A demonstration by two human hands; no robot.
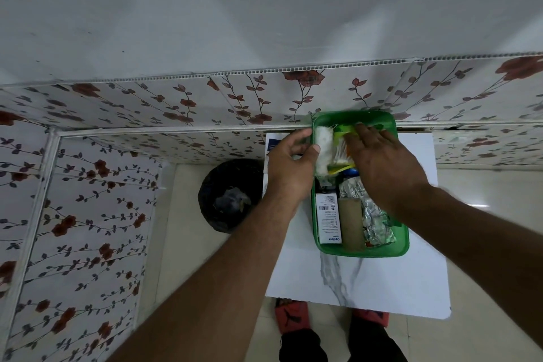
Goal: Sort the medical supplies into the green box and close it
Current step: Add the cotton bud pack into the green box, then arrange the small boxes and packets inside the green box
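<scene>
The green box (pixel 361 253) stands open on a small white table (pixel 382 279). Inside lie a white medicine carton (pixel 328 219), a brown cardboard piece (pixel 351 223), foil blister packs (pixel 373 214), a white gauze roll (pixel 324 153) and a pack of cotton swabs (pixel 342 156). My left hand (pixel 289 164) grips the box's left rim, thumb against the gauze roll. My right hand (pixel 382 161) lies flat, fingers spread, over the far contents, pressing on the swabs and hiding what lies beneath. The green lid (pixel 352 118) stands up at the far end.
A black waste bin (pixel 230 195) sits on the floor left of the table. Flowered wall panels (pixel 88 185) close the left and far sides. My feet in red sandals (pixel 292 314) stand at the table's near edge. A blue-printed white item (pixel 271 145) peeks out behind my left hand.
</scene>
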